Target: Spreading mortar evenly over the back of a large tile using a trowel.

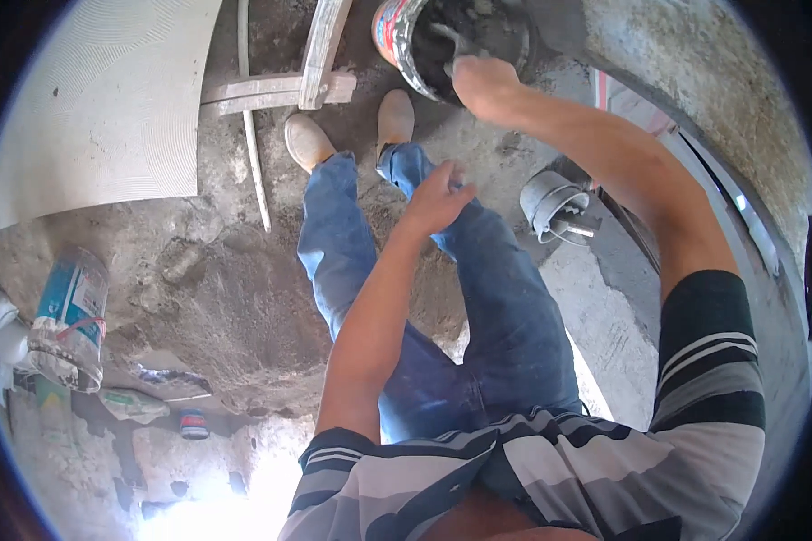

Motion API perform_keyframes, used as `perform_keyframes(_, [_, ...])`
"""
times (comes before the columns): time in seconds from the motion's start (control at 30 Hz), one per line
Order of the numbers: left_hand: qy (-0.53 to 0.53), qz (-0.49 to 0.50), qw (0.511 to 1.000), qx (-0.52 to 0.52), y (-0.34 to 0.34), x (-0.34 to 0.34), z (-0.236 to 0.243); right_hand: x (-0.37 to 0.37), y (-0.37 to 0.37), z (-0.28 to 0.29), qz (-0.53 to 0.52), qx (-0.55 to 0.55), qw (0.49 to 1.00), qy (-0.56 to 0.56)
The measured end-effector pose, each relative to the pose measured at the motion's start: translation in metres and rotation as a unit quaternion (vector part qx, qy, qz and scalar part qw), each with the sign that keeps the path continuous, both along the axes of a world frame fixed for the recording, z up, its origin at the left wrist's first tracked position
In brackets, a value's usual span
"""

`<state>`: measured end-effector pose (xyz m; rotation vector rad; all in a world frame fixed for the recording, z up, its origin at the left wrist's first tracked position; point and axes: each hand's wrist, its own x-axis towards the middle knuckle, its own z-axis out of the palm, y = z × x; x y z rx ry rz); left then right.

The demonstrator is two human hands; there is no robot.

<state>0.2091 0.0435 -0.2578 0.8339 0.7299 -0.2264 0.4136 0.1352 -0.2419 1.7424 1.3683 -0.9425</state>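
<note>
At the far edge my right hand [484, 87] is closed on a grey, mortar-smeared hand tool [448, 36], its head reaching into the bucket; the exact kind is hard to make out. This bucket [410, 56] has a colourful outside, a caked pale rim and dark grey contents. My left hand [438, 196] hovers over my knee, in front of the jeans [505, 270]. Its fingers are loosely bent with the thumb apart, and nothing shows in them. To the right of my legs stands a small grey pail [549, 200] with a wire handle and a tool at its mouth.
A large pale board with combed ridges [108, 108] covers the far left. Wooden battens [284, 88] and a thin pole [256, 171] lie beside my shoes [309, 140]. A blue-white bucket [72, 316] is at the left. A rough wall [713, 81] bounds the right.
</note>
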Motion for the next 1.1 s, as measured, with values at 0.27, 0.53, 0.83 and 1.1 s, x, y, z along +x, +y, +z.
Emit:
perform_keyframes(0.27, [0.023, -0.003, 0.999, -0.034, 0.022, -0.009, 0.003, 0.002, 0.013, 0.093, -0.078, -0.056, 0.992, 0.087])
perform_keyframes(0.53, [0.045, 0.043, 0.998, -0.008, -0.005, -0.032, -0.034, 0.022, -0.032, 0.064, -0.1, -0.062, 0.99, 0.076])
perform_keyframes(0.83, [-0.005, -0.027, 0.999, -0.046, 0.01, 0.001, -0.009, 0.016, -0.04, -0.007, -0.157, -0.01, 0.978, 0.139])
perform_keyframes(1.1, [0.022, -0.046, 0.999, -0.018, 0.013, -0.015, -0.011, 0.056, -0.032, 0.102, -0.432, -0.098, 0.871, 0.212])
